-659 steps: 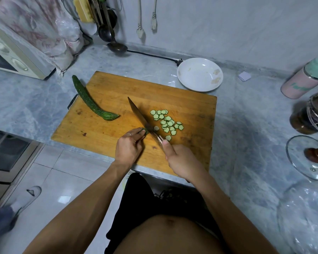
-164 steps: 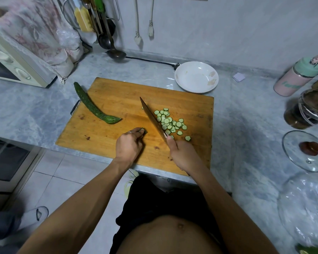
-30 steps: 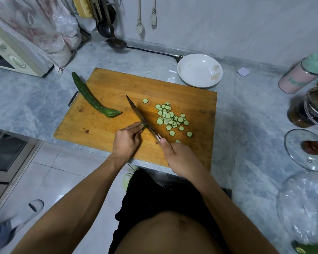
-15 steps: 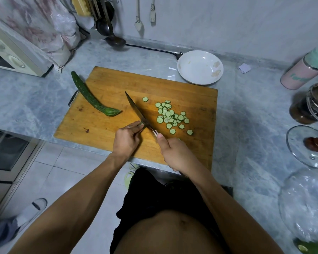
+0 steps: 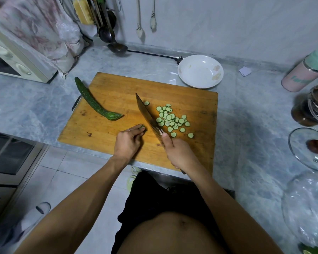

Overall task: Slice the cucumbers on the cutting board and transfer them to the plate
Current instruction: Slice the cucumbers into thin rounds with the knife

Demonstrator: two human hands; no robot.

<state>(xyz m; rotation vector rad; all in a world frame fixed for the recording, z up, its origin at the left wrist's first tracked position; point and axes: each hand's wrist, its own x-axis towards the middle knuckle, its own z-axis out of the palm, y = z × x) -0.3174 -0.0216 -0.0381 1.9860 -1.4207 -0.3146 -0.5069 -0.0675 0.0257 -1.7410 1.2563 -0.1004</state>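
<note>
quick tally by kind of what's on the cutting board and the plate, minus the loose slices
Whole cucumber: 1
Cucumber stub pinched by the left hand: 1
Knife gripped by the right hand: 1
On the plate: 0
Total on the cutting board: 3

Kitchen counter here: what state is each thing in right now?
Cucumber stub: pinched by left hand.
Knife: gripped by right hand.
Slices: loose pile on cutting board.
Whole cucumber: uncut.
Plate: holds no slices.
Glass lid: lying off its pot.
</note>
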